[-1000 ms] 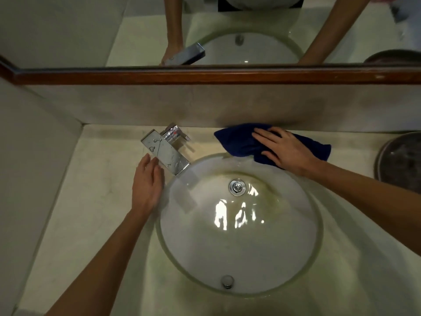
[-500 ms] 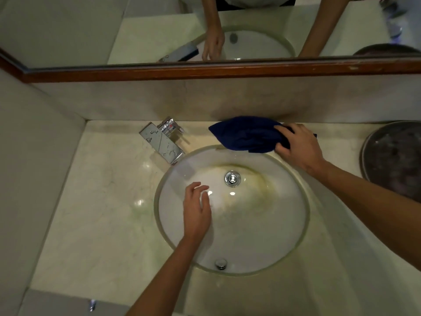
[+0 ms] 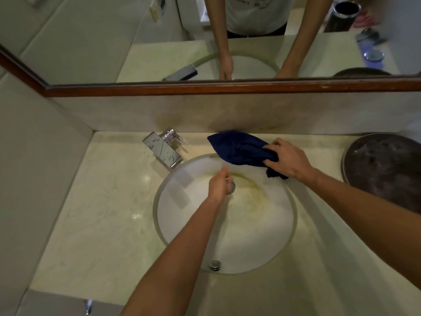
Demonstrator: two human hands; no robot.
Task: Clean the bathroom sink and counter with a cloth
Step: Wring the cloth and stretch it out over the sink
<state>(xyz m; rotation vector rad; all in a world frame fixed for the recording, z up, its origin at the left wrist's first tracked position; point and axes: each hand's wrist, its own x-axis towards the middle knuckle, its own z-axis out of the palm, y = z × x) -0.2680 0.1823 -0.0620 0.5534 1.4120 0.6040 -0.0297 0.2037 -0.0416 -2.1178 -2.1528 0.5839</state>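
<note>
The blue cloth (image 3: pixel 239 148) lies bunched on the counter (image 3: pixel 109 201) at the back rim of the sink (image 3: pixel 262 236), gripped at one end by the right hand (image 3: pixel 288 159). The left hand (image 3: pixel 219 184) reaches down at the sink's drain (image 3: pixel 231 187); I cannot tell whether its fingers grip it. Yellowish stains ring the drain, so the bowl looks not yet wiped and most of the cleaning seems left.

A bathroom: a round white sink (image 3: pixel 227 236) sunk in a marble table (image 3: pixel 102 213), chrome tap (image 3: pixel 163 151), wood-framed mirror (image 3: pixel 227 87) above
</note>
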